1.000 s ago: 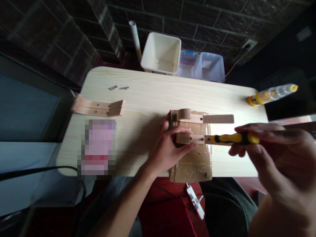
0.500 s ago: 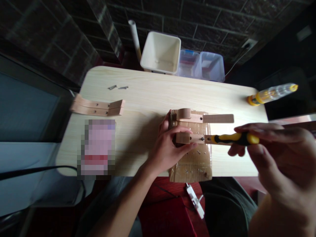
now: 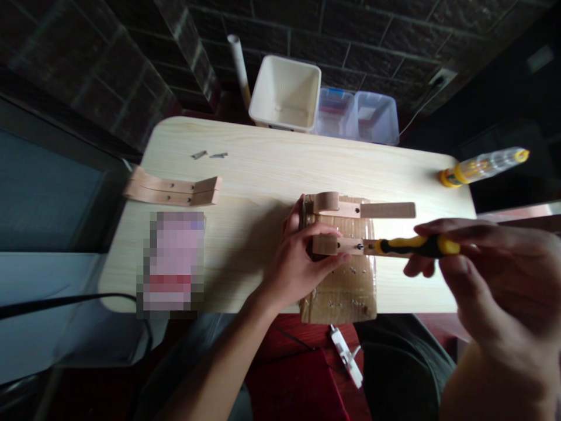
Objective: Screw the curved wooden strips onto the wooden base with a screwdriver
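My right hand (image 3: 486,269) is closed on the handle of a yellow and black screwdriver (image 3: 416,247), held nearly level with its shaft toward the left. The screwdriver's tip is at a hole in a curved wooden strip (image 3: 325,245). Around that strip's left part, the thumb and fingers of my left hand (image 3: 295,251) press it onto a taped cardboard box (image 3: 346,292). A second wooden strip (image 3: 385,210), with a curled left end and a dark hole, lies across the box just beyond. Small holes dot the cardboard.
Two wooden strips (image 3: 175,190) lie side by side at the table's left, near small metal pieces (image 3: 199,155) and a blurred pink item (image 3: 173,257). A clear and yellow bottle-shaped container (image 3: 482,168) stands at the right edge. Bins (image 3: 284,93) stand behind the table (image 3: 245,134).
Almost nothing differs. My right hand's fingers have shifted very slightly on the screwdriver handle, while my left hand, the strips and the box keep their places.
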{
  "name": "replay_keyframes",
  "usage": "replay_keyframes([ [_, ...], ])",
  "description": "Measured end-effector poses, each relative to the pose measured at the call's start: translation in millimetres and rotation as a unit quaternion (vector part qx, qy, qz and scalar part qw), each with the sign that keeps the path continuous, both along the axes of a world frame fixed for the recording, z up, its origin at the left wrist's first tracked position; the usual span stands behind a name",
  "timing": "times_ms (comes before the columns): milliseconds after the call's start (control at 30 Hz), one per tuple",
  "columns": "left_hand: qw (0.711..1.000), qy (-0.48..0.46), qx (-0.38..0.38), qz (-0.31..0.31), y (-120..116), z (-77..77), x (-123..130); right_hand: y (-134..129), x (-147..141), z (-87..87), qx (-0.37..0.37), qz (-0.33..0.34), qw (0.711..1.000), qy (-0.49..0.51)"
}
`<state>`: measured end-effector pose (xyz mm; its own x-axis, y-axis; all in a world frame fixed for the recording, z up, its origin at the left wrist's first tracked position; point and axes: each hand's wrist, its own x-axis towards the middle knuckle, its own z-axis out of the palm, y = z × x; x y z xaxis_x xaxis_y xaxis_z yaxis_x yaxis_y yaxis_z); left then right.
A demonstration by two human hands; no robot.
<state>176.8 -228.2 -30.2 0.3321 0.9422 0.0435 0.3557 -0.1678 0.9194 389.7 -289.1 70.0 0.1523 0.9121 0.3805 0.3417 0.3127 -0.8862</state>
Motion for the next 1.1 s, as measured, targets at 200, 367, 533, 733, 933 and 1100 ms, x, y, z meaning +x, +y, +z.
replay_keyframes([
  [200,1.000,0.002,0.000,-0.007,0.3,-1.1,0.4,2.1,0.6,-1.4,0.011,0.019,1.000,0.014],
  [367,1.000,0.005,-0.001,-0.003,0.3,-0.6,0.3,-0.9,-3.7,-0.2,0.005,-0.015,1.000,0.011],
  [533,1.000,0.005,-0.010,-0.001,0.5,1.1,0.4,1.4,2.1,-0.4,0.002,0.007,1.000,0.014],
  [733,1.000,0.000,-0.017,-0.005,1.2,0.4,1.1,0.7,-2.6,-0.1,0.005,-0.002,1.000,0.016],
  [933,1.000,0.011,-0.020,-0.002,0.8,1.5,0.1,-3.6,-5.7,2.1,-0.003,-0.007,1.000,0.004],
  [1100,1.000,0.003,-0.004,-0.005,0.8,0.4,0.4,-0.9,-1.3,-0.1,0.013,0.008,1.000,0.013],
])
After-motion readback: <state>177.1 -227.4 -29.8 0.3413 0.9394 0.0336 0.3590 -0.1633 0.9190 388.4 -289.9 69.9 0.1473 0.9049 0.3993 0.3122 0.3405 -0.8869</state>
